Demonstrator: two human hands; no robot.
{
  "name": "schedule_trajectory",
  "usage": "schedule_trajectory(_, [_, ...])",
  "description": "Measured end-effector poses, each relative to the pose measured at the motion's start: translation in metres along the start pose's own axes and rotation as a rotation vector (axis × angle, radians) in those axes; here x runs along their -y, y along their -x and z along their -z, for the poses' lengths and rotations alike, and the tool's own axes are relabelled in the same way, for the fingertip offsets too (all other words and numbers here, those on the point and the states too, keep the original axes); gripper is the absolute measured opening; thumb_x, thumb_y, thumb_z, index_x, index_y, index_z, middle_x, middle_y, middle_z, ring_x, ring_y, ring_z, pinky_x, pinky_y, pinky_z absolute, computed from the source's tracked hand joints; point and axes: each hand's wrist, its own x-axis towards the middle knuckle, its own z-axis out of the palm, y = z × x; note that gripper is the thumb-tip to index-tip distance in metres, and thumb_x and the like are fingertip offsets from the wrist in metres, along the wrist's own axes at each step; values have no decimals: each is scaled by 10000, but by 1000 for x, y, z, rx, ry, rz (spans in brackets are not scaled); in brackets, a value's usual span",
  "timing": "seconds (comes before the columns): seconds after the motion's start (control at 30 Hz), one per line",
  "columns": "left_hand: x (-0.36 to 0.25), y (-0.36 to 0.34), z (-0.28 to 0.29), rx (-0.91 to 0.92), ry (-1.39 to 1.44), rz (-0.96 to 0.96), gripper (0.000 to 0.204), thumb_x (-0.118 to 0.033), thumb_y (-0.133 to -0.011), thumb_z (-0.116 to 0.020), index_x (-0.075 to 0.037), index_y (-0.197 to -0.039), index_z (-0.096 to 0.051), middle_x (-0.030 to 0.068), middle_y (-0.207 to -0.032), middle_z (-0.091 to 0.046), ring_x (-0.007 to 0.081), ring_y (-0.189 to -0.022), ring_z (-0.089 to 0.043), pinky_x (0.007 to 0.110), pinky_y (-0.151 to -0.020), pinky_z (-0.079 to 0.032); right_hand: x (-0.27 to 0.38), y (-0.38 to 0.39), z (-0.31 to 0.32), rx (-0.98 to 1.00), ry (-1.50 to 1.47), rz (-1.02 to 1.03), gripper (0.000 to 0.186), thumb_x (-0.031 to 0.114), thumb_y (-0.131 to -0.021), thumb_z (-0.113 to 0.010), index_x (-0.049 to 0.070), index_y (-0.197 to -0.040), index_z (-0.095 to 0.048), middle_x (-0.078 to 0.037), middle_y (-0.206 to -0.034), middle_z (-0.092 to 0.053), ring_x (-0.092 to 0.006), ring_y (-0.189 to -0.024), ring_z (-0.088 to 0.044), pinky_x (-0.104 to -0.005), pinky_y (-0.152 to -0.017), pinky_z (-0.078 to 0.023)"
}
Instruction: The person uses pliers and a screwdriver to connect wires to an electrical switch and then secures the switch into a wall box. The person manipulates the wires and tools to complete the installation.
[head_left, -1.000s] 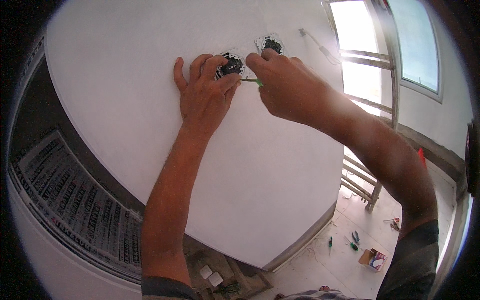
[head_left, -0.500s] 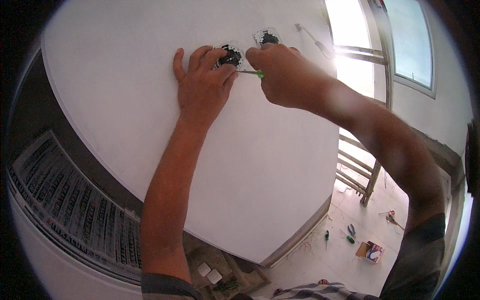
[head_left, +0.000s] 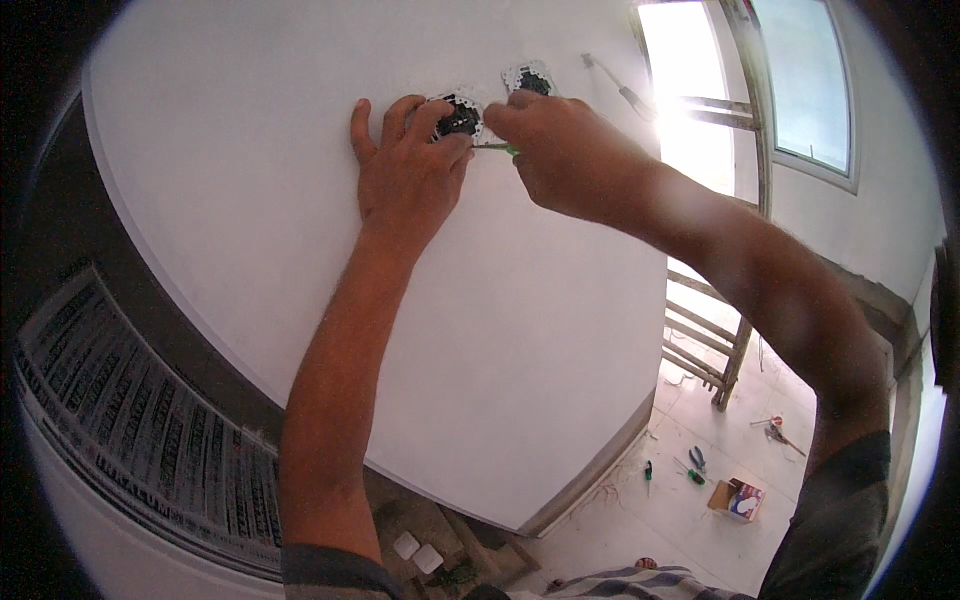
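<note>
On the white wall sits an electrical wall insert with a black middle and a notched pale frame. The curled fingers of my left hand grip its left side and lower edge, the little finger raised away. My right hand is closed around a screwdriver with a green handle. The thin shaft points left to the insert's lower edge, beside my left thumb, which hides the tip. Just above my right hand is a second, similar insert, partly covered by that hand.
A cable with a grey end hangs at the wall's right. Beyond it stands a wooden ladder by a bright opening. Pliers, screwdrivers and an open box lie on the tiled floor. Two white square pieces rest low down.
My right hand and the screwdriver have shifted slightly left, closer to my left hand. The left hand keeps its hold on the insert. The view has turned a little.
</note>
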Motion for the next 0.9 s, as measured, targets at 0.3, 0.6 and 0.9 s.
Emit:
schedule_trajectory(0.3, [5, 1, -1, 12, 18, -20, 204, -209, -835, -805, -237, -1032, -761, -51, -1286, -624, 186, -1329, -483, 601, -1221, -145, 11, -23, 16, 295, -34, -249, 282, 17, -890, -615, -3, -1169, -647, -212, -935, -725, -347, -857, -759, -451, -728, -646])
schedule_trajectory(0.6, [5, 0, 2, -3, 49, 36, 388, -207, -826, -827, -194, -1187, -686, -26, -1289, -614, 172, -1322, -485, 556, -1234, -151, 12, -1, 3, 66, 162, 26, 208, 148, -926, -659, -34, -1021, -690, -219, -929, -720, -376, -870, -746, -460, -757, -630])
schedule_trajectory(0.9, [9, 1, -3, 4, 78, 21, 451, -210, -808, -813, -196, -1222, -633, 13, -1301, -613, 222, -1320, -502, 574, -1204, -190, 16, -5, -1, 87, -52, -128, 206, 109, -935, -646, -45, -1069, -677, -225, -921, -702, -354, -922, -740, -436, -774, -634])
